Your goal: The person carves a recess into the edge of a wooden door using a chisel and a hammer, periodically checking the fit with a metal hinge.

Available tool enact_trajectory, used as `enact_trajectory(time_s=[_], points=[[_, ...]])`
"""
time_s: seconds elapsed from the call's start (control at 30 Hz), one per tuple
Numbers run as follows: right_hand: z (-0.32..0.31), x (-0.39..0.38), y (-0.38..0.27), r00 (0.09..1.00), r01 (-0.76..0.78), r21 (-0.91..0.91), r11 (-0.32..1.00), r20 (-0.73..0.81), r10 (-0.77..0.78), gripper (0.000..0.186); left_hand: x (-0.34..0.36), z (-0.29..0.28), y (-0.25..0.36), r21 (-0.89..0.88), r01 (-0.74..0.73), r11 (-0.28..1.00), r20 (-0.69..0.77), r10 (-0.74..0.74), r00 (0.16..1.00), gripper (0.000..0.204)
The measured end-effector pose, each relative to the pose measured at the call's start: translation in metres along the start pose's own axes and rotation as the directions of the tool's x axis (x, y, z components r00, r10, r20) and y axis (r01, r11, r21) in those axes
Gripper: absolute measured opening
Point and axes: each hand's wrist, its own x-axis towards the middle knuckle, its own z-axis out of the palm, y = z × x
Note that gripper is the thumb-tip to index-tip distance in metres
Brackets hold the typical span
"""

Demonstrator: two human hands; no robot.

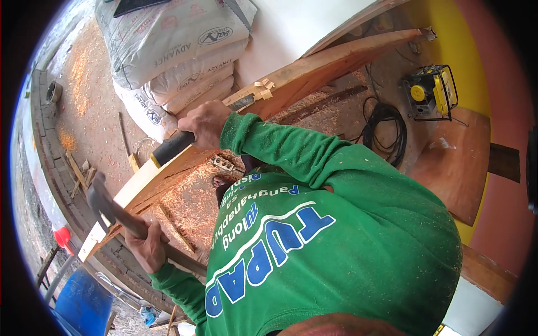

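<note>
Evidently the chisel (172, 147) lay along the edge of the long wooden beam (330, 70), its blade by pale shavings (263, 88), with the right hand's grip (207, 123) clenched round its dark, yellow-ended handle; it looked rigid and fairly weighty, best held mid-handle, clear of the butt and the cutting edge. Out to the left, the left hand's grip (147, 246) was wrapped round the shaft of the hammer (128, 222) just below its dark head, a choked-up hold that probably tamed a stiff, head-heavy tool, though the lens's bend left the head's exact form uncertain.
</note>
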Motion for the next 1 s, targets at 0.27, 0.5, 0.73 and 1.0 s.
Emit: enact_trajectory(time_s=[0.27,0.5,0.73,1.0], points=[[-0.001,0.001,-0.019,0.995,0.096,0.105,0.99,-0.005,-0.096,0.014,-0.017,-0.008,0.004,0.033,0.041,0.999,-0.022,-0.04,0.999,0.019],[-0.002,-0.003,-0.006,0.995,0.06,0.058,0.997,-0.087,-0.055,0.016,-0.019,-0.003,0.009,-0.017,-0.017,1.0,-0.103,0.015,0.995,0.015],[-0.001,-0.002,0.007,0.992,0.072,0.039,0.997,-0.107,-0.067,0.015,0.0,0.042,-0.002,0.177,0.104,0.979,0.172,-0.134,0.976,0.017],[-0.007,0.002,0.004,0.96,0.141,0.087,0.986,-0.255,-0.115,0.014,0.009,0.06,-0.017,0.161,-0.021,0.987,0.212,-0.013,0.977,0.017]])
